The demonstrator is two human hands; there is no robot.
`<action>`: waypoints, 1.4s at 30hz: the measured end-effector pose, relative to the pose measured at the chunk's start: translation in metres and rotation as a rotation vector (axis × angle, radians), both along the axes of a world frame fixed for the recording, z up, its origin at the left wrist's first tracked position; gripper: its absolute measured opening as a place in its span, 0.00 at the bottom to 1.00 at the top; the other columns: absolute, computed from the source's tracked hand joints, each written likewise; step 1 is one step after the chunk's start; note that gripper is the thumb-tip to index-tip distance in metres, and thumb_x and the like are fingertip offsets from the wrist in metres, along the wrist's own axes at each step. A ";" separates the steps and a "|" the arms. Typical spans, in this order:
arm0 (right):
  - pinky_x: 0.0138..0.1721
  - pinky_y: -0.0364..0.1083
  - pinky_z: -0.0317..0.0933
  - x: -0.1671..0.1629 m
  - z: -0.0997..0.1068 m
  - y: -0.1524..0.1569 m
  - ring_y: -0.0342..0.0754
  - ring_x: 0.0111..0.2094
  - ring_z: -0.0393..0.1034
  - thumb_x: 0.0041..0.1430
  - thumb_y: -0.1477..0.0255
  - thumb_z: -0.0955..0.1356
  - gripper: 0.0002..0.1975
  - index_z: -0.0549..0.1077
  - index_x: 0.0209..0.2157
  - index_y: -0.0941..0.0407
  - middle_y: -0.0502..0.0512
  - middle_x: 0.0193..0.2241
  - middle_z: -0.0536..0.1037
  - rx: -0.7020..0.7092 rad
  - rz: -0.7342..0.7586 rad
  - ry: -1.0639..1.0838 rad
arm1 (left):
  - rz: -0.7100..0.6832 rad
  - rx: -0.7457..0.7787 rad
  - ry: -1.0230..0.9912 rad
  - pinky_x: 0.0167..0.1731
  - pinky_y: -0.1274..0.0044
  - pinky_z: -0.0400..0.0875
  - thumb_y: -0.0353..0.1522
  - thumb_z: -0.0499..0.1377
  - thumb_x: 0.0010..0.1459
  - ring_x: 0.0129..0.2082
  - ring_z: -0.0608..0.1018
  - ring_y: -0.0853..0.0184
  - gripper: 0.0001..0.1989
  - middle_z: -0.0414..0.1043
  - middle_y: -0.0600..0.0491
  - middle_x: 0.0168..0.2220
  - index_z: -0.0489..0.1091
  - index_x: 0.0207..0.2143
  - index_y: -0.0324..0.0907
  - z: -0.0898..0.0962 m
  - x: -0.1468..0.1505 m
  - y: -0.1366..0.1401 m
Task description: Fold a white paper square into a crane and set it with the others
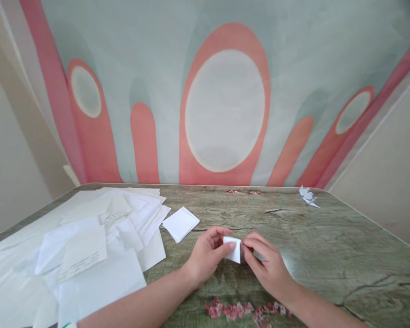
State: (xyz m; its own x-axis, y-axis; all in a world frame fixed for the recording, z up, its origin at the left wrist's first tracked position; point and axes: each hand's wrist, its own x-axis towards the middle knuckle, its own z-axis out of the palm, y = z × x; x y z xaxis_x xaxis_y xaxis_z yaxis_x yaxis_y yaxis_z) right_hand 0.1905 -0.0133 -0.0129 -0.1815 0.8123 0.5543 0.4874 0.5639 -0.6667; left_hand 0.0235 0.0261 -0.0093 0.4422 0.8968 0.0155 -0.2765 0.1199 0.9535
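The paper was a small, folded white piece, held just over the table and between the two hands; the left hand came to it from nine o'clock and gripped it, thumb flat on the near face and fingers behind; the right hand sat at three o'clock, its fingertips bunched at the paper's edge, though whether they nipped it or merely touched it I could not tell.

It looked very light, so weight would hardly have mattered; folded, it was probably stiffer than one sheet, yet still easy to bend, crush or tear at a corner; its face was likely smooth enough to slide under a dry thumb, so a flat press near the middle seemed the surest hold, with a light pinch along the edge at three o'clock for finer control; a hard squeeze on the corners would have risked a stray crease.

Away at ten o'clock from it lay some squares; the pile spread around nine o'clock, loose and overlapping; the scraps lay at two o'clock, near the table's far edge.
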 end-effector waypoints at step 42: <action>0.34 0.45 0.60 0.002 -0.004 0.003 0.47 0.33 0.65 0.61 0.73 0.60 0.07 0.68 0.32 0.56 0.54 0.29 0.70 0.002 -0.078 -0.041 | 0.144 0.066 0.127 0.23 0.81 0.58 0.40 0.62 0.48 0.21 0.66 0.74 0.15 0.66 0.57 0.22 0.67 0.32 0.37 -0.005 -0.001 0.006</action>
State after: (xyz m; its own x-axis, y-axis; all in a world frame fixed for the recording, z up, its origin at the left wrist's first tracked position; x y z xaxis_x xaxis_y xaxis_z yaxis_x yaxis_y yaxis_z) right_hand 0.1930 -0.0100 -0.0172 -0.1403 0.8239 0.5491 0.5566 0.5243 -0.6444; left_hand 0.0229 0.0322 -0.0138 0.3114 0.9498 0.0287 -0.1630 0.0236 0.9864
